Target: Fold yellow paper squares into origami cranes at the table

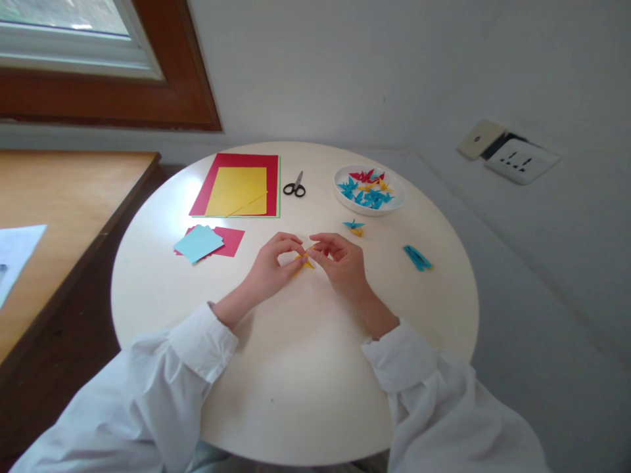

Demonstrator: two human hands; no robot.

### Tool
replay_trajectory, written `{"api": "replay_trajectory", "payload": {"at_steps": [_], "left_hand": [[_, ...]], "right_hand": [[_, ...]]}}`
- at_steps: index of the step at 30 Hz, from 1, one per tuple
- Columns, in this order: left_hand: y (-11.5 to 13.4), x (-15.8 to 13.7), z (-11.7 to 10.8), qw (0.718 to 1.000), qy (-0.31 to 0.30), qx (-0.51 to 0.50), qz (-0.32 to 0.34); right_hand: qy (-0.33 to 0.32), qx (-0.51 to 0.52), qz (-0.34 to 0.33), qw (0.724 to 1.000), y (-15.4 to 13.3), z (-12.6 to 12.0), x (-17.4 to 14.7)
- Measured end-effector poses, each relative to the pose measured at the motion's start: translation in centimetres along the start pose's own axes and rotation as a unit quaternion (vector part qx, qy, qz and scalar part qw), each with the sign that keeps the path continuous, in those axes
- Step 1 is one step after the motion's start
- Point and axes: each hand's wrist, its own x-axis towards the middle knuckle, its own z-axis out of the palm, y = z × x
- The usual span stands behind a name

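Between my fingertips is a small folded yellow paper piece (308, 265), partly hidden by the fingers; its pointed ends stick out below. My left hand (276, 263) pinches it from the left, thumb against the fingers. From the right, my right hand (340, 261) pinches it too, with thumb and forefinger meeting close to the left fingertips. Just beyond my right hand, a blue paper crane and a yellow one (353, 227) sit together on the white round table (296, 381).
A white dish (369, 210) holds several red, blue and yellow cranes. Black-handled scissors (294, 188) lie beside red and yellow paper sheets (239, 187). Light blue squares (200, 243) overlap red ones at left. Folded blue strips (417, 257) lie at right. A wall socket (520, 161) is beyond.
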Motion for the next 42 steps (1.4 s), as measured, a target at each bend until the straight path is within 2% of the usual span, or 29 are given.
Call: {"api": "replay_trajectory", "payload": {"at_steps": [4, 7, 10, 14, 19, 24, 28, 31, 37, 42], "left_hand": [[0.1, 0.0, -0.1, 1.000, -0.015, 0.010, 0.001], [0.3, 0.1, 0.0, 1.000, -0.002, -0.010, -0.003], [0.5, 0.3, 0.0, 0.995, 0.027, -0.082, -0.052], [0.8, 0.5, -0.2, 0.966, 0.038, -0.225, -0.125], [0.9, 0.5, -0.3, 0.944, 0.025, -0.296, -0.142], [0.6, 0.6, -0.3, 0.958, 0.011, -0.265, -0.110], [0.0, 0.7, -0.6, 0.987, 0.021, -0.152, -0.049], [-0.6, 0.7, -0.8, 0.995, 0.032, -0.094, -0.020], [-1.3, 0.6, -0.8, 0.993, 0.044, -0.106, 0.017], [-1.3, 0.6, -0.8, 0.991, 0.044, -0.123, 0.011]], "right_hand": [[-0.007, -0.027, -0.027, 0.999, 0.1, 0.0, 0.0], [0.005, -0.038, -0.049, 0.998, 0.3, 0.0, 0.0], [0.022, -0.061, -0.073, 0.995, 0.5, -0.1, 0.0], [0.010, -0.112, -0.102, 0.988, 0.7, -0.2, 0.0], [-0.021, -0.115, -0.136, 0.984, 0.5, -0.1, -0.2], [-0.012, -0.120, -0.147, 0.982, 0.5, -0.2, -0.1], [-0.015, -0.145, -0.161, 0.976, 0.6, -0.3, 0.1], [-0.021, -0.165, -0.165, 0.972, 0.7, -0.3, 0.1], [-0.025, -0.174, -0.169, 0.970, 0.7, -0.3, 0.0], [-0.028, -0.157, -0.157, 0.975, 0.8, -0.2, 0.1]]}}
